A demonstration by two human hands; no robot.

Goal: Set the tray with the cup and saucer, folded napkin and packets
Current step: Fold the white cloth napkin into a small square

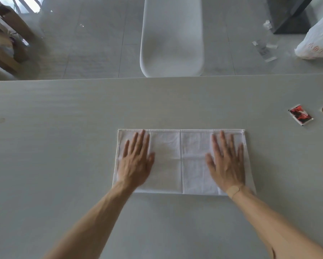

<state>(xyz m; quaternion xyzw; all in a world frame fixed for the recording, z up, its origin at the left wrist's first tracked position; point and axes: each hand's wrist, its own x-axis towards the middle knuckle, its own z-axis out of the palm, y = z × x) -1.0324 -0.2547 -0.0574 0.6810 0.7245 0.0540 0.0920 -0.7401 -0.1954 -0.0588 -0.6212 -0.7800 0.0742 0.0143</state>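
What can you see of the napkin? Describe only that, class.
The napkin is white woven cloth with hemmed edges, lying flat on the grey table as a wide rectangle. A crease runs down its middle, and a faint yellowish stain sits left of it. The left hand and right hand press flat on its two halves.

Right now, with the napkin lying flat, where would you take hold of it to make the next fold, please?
Probably pinch the napkin's two right-hand corners, coming from the right short edge. It lies as a wide rectangle with a centre crease running front to back, so that edge can swing over onto the left one.
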